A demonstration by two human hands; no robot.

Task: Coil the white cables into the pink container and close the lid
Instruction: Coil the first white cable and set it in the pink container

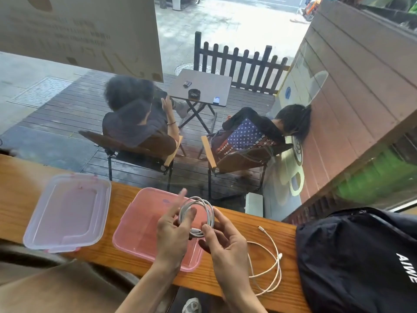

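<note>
Wooden counter [126, 195], black bag [358, 260] at its right end, clear lid [67, 211] at left, open pink container [144, 224] mid-counter, both hands, left [173, 231] and right [225, 242], pinching a coiled cable [197, 216] above it, loose cable [268, 260] near the front edge

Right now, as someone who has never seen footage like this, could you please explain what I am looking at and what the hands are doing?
There is no machine here: a person wears one camera on the head, looking down at their own bare hands. The left hand and right hand together hold a coiled white cable above the open pink container on a wooden counter. The clear lid lies apart, to the left. A second white cable lies loose on the right, beside a black bag. Beyond the window, two people sit on a deck.
</note>
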